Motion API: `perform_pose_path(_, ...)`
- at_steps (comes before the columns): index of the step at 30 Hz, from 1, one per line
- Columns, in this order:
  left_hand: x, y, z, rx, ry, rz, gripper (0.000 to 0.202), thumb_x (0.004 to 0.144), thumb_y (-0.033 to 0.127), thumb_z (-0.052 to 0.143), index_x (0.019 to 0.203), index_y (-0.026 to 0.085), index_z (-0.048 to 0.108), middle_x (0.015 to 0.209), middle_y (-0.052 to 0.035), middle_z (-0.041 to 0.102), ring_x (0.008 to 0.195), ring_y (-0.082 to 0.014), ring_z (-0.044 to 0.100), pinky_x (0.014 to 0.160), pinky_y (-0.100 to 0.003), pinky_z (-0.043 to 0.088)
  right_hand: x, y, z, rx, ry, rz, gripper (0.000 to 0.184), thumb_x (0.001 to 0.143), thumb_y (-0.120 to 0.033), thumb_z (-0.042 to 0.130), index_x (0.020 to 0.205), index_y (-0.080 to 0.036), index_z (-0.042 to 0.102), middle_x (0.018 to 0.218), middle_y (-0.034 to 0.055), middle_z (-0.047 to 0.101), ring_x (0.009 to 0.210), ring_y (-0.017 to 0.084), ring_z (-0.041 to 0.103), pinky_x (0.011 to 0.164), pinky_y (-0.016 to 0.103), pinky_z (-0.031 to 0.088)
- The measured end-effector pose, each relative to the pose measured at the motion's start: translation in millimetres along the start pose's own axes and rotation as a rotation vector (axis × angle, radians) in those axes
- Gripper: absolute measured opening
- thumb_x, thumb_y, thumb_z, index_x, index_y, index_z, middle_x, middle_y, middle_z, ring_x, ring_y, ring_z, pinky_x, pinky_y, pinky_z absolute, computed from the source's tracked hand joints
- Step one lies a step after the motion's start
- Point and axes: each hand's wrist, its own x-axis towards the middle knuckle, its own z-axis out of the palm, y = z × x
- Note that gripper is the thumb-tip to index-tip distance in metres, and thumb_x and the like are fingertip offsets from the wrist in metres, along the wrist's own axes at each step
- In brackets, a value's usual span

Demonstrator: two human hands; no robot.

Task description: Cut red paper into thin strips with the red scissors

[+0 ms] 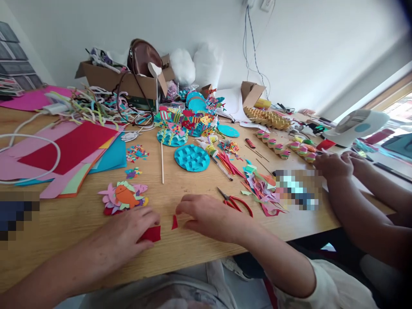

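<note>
My left hand (pixel 133 229) is at the table's near edge, its thumb and fingers closed around a small piece of red paper (pixel 153 234). To its right, my right hand (pixel 209 216) has its thumb and index finger apart. A narrow red paper scrap (pixel 174 222) lies by those fingertips; whether the index finger touches it I cannot tell. Just behind my left hand is a pile of paper fish cutouts, an orange fish (pixel 125 194) on top. Scissors with red handles (pixel 236 201) lie beyond my right hand, blades pointing away to the left.
Coloured paper sheets (pixel 74 146) are stacked at left. A blue textured disc (pixel 192 157) and a white stick (pixel 162 163) lie mid-table. Paper offcuts (pixel 262 189) are at right, near another person's hands (pixel 336 165). A cardboard box (pixel 119 88) stands at the back.
</note>
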Motion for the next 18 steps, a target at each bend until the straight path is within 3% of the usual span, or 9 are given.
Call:
perform_pose_path(5,-7.9,2.6,9.2,-0.095,0.124,-0.039,0.014,0.070,0.019,0.054,0.079,0.024,0.063,0.087,-0.0044,0.062,0.082,-0.0233,0.056,0.071,-0.030,0.039,18.2,-0.4,19.9,-0.108,0.024,-0.001,0.015,0.079,-0.017,0.050,0.090,-0.014,0.061,0.088,0.0081,0.062,0.077,0.019,0.059,0.058,0.025,0.037)
perform_pose_path(12,-1.5,14.3,6.6,-0.326,0.294,-0.050,0.006,0.068,0.021,0.057,0.067,0.024,0.063,0.069,0.0003,0.062,0.067,-0.0187,0.055,0.061,-0.025,0.038,27.6,5.8,21.6,-0.065,-0.027,-0.036,0.012,0.078,-0.016,0.051,0.080,-0.016,0.063,0.081,0.0059,0.061,0.069,0.016,0.057,0.052,0.024,0.032)
perform_pose_path(18,6.7,24.6,20.3,-0.533,0.359,-0.091,0.015,0.071,0.021,0.056,0.084,0.023,0.063,0.079,-0.0015,0.062,0.068,-0.0171,0.057,0.062,-0.025,0.042,10.1,6.0,14.5,0.077,0.064,0.000,0.011,0.074,-0.010,0.049,0.079,-0.016,0.057,0.072,-0.0001,0.059,0.063,0.010,0.052,0.052,0.019,0.033)
